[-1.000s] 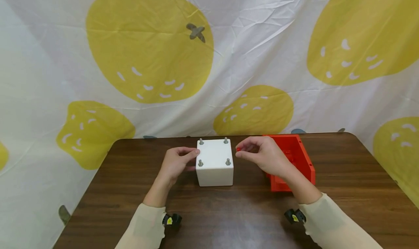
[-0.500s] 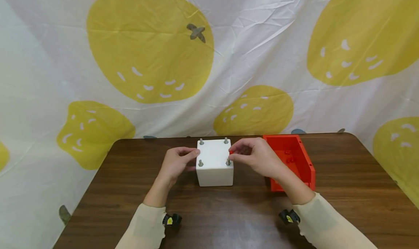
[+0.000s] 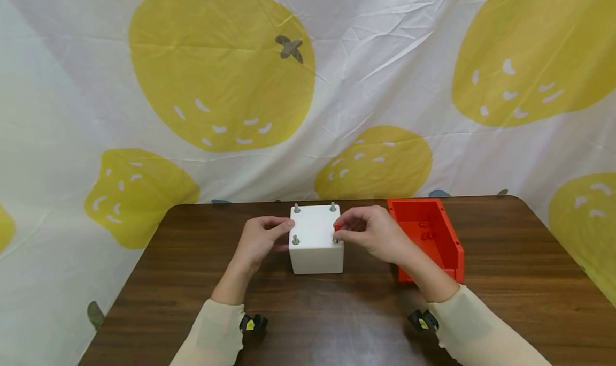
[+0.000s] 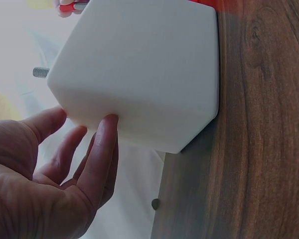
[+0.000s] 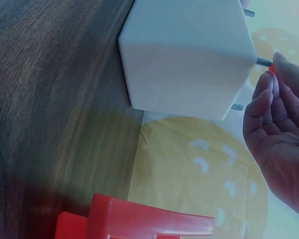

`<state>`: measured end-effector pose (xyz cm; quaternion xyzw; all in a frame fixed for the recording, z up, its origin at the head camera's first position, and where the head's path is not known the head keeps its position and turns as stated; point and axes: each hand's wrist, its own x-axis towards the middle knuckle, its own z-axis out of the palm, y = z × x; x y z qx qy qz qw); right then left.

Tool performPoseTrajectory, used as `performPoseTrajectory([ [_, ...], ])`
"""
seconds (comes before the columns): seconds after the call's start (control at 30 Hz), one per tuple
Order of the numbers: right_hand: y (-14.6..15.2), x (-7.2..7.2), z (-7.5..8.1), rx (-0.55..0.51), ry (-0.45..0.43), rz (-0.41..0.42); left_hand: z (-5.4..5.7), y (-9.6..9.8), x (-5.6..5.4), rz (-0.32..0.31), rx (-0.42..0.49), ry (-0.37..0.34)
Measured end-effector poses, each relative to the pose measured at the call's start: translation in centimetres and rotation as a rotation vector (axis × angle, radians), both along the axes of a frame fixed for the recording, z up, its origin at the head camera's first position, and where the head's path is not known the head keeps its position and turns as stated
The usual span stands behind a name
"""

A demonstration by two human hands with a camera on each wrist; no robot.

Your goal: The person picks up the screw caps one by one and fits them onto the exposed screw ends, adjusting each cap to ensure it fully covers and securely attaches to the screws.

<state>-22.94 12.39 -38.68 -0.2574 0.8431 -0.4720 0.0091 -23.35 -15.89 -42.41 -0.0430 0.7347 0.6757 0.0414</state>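
A white block stands on the table with a threaded metal bolt rising from each top corner. At its left side my left hand touches it, thumb by the upper edge and fingertips against the side face. Between thumb and fingers my right hand pinches a small red cap-like piece at the near right bolt. In the right wrist view the red piece meets the tip of a bolt; the fingers hide most of it, so its exact kind cannot be told.
To the right of the block, a red open bin holds several small red pieces. The dark wooden table ends at a hanging cloth with a yellow fruit print behind it.
My right hand has moved left from beside the bin to the near right bolt, carrying the small red piece. The left hand and the block have stayed in place.
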Motion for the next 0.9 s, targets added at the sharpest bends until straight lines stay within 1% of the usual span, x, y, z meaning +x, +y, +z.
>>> performPoseTrajectory([
  [0.47,-0.02,0.15,-0.14,-0.008,-0.014,0.024,-0.08,0.04,0.03,0.001,0.004,0.006],
  [0.63,-0.07,0.25,-0.13,0.009,-0.027,0.02,-0.11,0.02,0.05,0.0,0.006,0.001],
  [0.9,-0.1,0.25,-0.47,0.022,-0.023,0.022,-0.01,0.01,0.04,-0.001,0.003,0.006],
])
